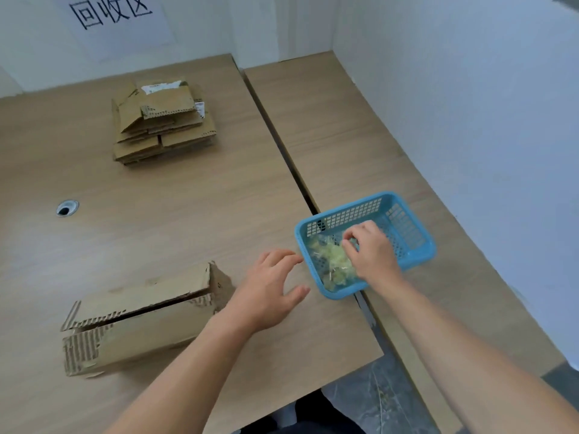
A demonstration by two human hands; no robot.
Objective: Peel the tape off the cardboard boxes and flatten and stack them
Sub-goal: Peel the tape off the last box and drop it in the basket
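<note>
A brown cardboard box (pixel 138 321) lies on its side at the near left of the table, its top flaps slightly parted and its edges torn. A stack of flattened cardboard boxes (pixel 163 120) sits farther back. A blue plastic basket (pixel 407 227) at the right holds crumpled clear tape (pixel 332 264). My right hand (pixel 369 252) reaches into the basket with curled fingers over the tape; whether it pinches any is unclear. My left hand (pixel 269 289) hovers with spread fingers just left of the basket, right of the box, holding nothing.
Two wooden desks (pixel 188 214) meet at a gap that runs under the basket. A round cable hole (pixel 66 208) lies at the left. White walls stand behind and to the right, with a paper sign (pixel 116 17) behind the stack.
</note>
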